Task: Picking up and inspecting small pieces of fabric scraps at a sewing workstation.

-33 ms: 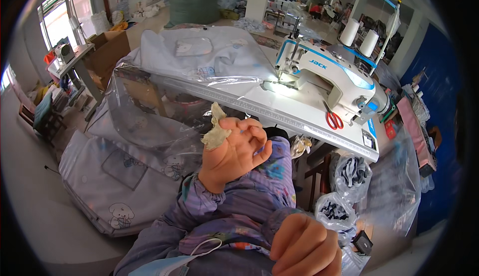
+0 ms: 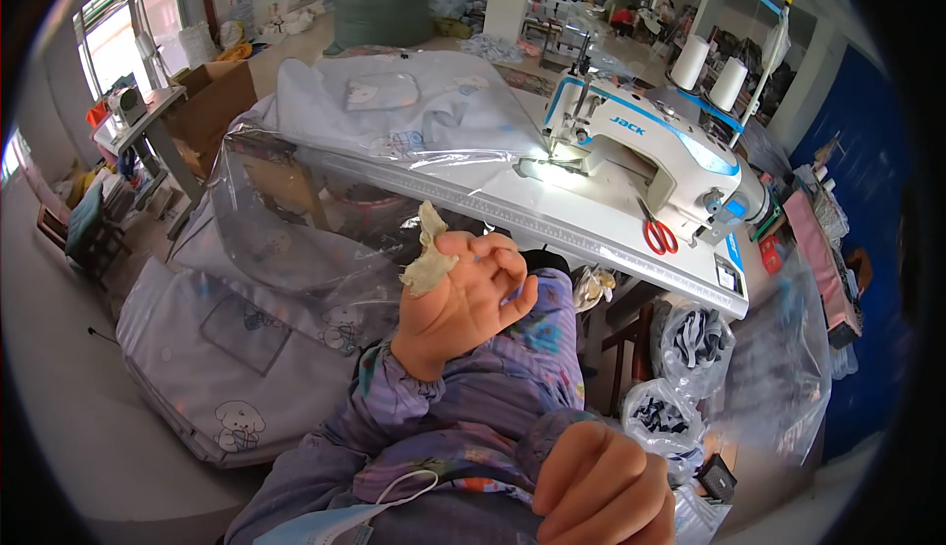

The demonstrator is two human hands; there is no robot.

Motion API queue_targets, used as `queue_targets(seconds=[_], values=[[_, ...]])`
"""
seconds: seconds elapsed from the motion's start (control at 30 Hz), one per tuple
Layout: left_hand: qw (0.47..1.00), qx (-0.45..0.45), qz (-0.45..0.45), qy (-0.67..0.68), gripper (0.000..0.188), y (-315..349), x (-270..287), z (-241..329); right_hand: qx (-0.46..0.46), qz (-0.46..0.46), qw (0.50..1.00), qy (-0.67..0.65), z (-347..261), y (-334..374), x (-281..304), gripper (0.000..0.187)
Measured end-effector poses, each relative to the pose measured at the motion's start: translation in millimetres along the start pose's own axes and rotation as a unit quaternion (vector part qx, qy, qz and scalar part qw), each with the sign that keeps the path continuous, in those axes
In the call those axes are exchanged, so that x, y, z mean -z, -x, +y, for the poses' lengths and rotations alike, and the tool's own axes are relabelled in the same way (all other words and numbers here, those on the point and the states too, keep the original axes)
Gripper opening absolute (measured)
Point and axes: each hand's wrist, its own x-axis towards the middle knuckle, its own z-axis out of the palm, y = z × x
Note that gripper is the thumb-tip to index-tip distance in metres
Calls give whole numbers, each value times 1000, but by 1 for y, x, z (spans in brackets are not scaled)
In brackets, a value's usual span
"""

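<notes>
My left hand (image 2: 458, 299) is raised over my lap, palm toward me, its fingers loosely bent and apart. A ragged beige wrapping, like worn tape or cloth (image 2: 430, 267), covers its thumb side and reaches up by the index finger. Nothing else shows in that palm. Low in the picture, my right hand (image 2: 606, 486) is curled, knuckles up; its fingertips are hidden, so I cannot make out whether they hold anything. Beyond the left hand, pale grey fabric with puppy prints (image 2: 256, 368) and clear plastic sheeting (image 2: 325, 220) hang from the sewing table (image 2: 631, 259).
A white and blue sewing machine (image 2: 641, 136) stands lit on the table, with red-handled scissors (image 2: 658, 235) beside it. Two white thread cones (image 2: 709, 72) rise behind. Plastic bags of dark and light scraps (image 2: 662, 417) sit at my right. A blue face mask (image 2: 320, 527) lies on my lap.
</notes>
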Motion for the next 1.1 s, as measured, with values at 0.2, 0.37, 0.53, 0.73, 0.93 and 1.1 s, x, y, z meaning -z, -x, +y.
queue_targets(seconds=[0.2,0.37,0.53,0.73,0.93,1.1], values=[[980,-91,9,-178,11,-1,9,5,-18,55,998,-5,1,0,-8,13],[905,-168,44,-389,4,2,9,14,-43,-8,998,-42,5,1,0,12],[870,-174,71,-455,12,3,3,15,-50,-65,993,-85,11,-3,9,11],[855,-177,80,-481,14,3,0,13,-62,-36,992,-102,19,15,14,7],[859,-180,62,-475,6,3,4,15,-86,-18,993,-75,27,16,25,12],[877,-177,55,-444,9,3,6,16,-215,89,971,61,40,25,43,18]])
